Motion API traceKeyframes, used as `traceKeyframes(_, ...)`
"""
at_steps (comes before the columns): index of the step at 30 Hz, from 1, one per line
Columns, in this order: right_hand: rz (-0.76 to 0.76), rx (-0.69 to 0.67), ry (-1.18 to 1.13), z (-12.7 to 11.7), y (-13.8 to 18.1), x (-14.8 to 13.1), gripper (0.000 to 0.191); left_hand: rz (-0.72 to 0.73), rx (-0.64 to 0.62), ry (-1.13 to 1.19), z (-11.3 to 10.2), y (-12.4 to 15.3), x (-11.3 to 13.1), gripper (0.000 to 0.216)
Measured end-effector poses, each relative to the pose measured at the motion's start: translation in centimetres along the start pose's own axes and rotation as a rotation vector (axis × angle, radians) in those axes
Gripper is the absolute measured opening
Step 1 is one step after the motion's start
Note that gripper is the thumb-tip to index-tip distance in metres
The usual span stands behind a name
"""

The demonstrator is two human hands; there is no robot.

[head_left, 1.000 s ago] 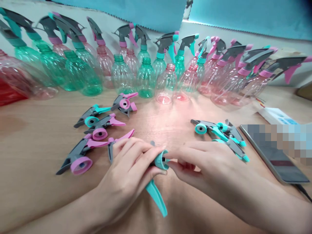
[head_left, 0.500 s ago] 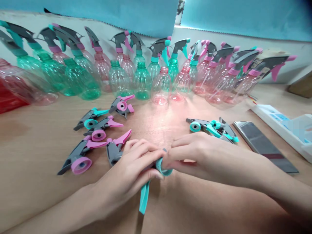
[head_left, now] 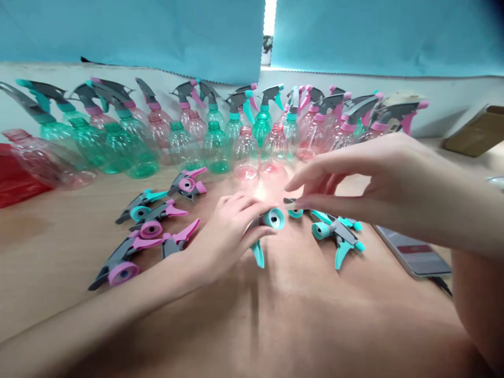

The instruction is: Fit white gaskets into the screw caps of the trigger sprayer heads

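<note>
My left hand (head_left: 236, 223) is closed around a grey trigger spray head with a teal collar (head_left: 280, 219). The collar's open end faces right, and its teal trigger points down. To the right, my right hand (head_left: 354, 178) hovers with thumb and fingers apart, and I see nothing between them. Below its fingertips lie several grey-and-teal spray heads (head_left: 334, 231); the thumb partly covers one. Left of my left hand, several more spray heads rest on the table, mostly with pink collars, such as this pink-collared spray head (head_left: 124, 273).
Along the wall stand pink and green clear bottles (head_left: 246, 152), some capped with spray heads, others with bare necks. A phone (head_left: 417, 252) lies at the right, partly under my right forearm. A red bag (head_left: 19, 176) sits at the far left, a brown box (head_left: 476, 131) at the back right.
My right hand has left the teal collar, rising to the right, and its fingers have parted. My left hand still grips the spray head, now farther forward. The camera view has shifted.
</note>
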State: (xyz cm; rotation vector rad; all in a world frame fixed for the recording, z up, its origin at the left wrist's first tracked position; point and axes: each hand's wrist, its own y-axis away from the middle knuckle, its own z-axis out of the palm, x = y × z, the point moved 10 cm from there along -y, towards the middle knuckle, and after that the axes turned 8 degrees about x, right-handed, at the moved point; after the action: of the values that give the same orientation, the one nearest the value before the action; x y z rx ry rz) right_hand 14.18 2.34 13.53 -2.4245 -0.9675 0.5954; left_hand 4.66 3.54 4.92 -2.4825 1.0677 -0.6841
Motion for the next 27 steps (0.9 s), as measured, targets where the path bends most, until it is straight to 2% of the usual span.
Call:
traceKeyframes(4,0.035,0.007,0.018,-0.9,0.0,1.8,0.011,0.112,-0.038,-0.076,3.4,-2.6,1.3,0.025)
traceKeyframes(8,0.066,0.026,0.008,-1.4,-0.1,2.6,0.009,0.274,-0.126,-0.079,6.8,-3.6,4.6,0.022)
traceKeyframes(11,0.109,0.009,-0.022,-1.3,0.0,3.1,0.013,0.369,-0.126,-0.114,8.1,-4.1,6.3,0.029)
traceKeyframes(14,0.164,-0.044,-0.023,-0.8,0.2,3.8,0.021,0.37,-0.125,-0.113,8.7,-4.8,5.8,0.034)
traceKeyframes(17,0.208,-0.128,0.013,0.0,0.6,4.7,0.031,0.353,-0.125,-0.087,8.2,-5.0,4.7,0.031)
traceKeyframes(20,0.224,-0.231,0.029,1.3,0.9,5.6,0.035,0.327,-0.137,-0.084,6.8,-3.7,3.7,0.028)
traceKeyframes(24,0.207,-0.359,0.044,3.9,1.3,6.4,0.044,0.248,-0.17,-0.059,3.7,0.1,2.4,0.029)
traceKeyframes(27,0.202,-0.422,0.043,5.9,1.6,6.5,0.046,0.11,-0.183,-0.08,0.7,3.4,-0.2,0.025)
